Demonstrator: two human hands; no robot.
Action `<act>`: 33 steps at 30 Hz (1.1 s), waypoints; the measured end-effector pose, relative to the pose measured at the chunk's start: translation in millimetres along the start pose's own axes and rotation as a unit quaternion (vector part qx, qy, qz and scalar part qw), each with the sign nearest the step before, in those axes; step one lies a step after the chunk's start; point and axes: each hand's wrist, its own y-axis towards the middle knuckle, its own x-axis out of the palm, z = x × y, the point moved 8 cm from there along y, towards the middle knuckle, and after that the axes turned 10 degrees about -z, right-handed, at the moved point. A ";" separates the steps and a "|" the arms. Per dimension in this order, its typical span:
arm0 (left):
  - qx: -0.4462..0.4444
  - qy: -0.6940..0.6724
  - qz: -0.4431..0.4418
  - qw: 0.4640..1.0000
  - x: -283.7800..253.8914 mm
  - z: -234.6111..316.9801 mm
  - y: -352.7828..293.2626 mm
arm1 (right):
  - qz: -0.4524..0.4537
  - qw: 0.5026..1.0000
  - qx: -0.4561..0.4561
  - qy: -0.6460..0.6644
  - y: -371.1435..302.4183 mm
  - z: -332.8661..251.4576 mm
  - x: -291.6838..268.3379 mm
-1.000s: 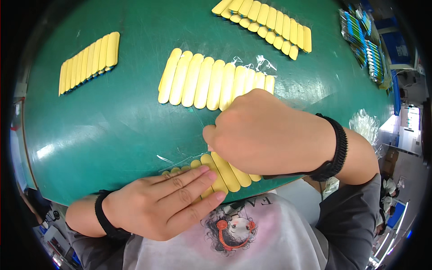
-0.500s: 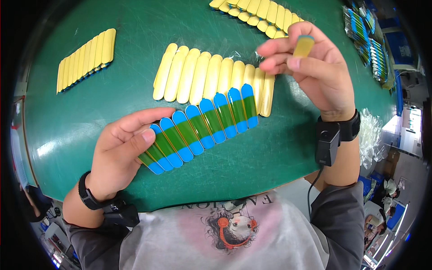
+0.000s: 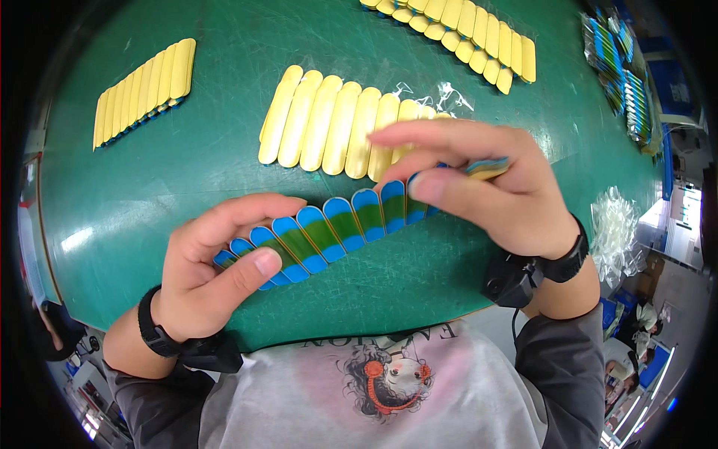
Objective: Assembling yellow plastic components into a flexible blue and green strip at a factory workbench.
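A row of round-ended strips (image 3: 323, 233), blue at the ends and green in the middle, lies side by side in front of me, held up above the table. My left hand (image 3: 228, 258) is closed on the row's left end, thumb across the front. At the right end, my right hand (image 3: 479, 183) pinches the row with its thumb against the fingers. A small piece (image 3: 490, 168), yellow with a bluish edge, is tucked in the right palm. Just beyond lies a row of yellow strips (image 3: 329, 127), its right end hidden by my right fingers.
Similar yellow rows lie at the far left (image 3: 146, 93) and far right (image 3: 479, 41) of the green table (image 3: 172, 179). Clear plastic scraps (image 3: 449, 97) sit behind the middle row. Bagged strips (image 3: 624, 75) and a clear plastic pile (image 3: 615, 232) are at the right edge.
My right hand has come down and left from above the table to the right end of the blue-green row. The row has tilted slightly, and the piece is now deeper in the right palm.
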 end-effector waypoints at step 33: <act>-0.095 -0.207 0.023 0.973 0.2 -17.5 14.2 | -0.006 0.982 0.035 -0.186 13.4 13.8 5.9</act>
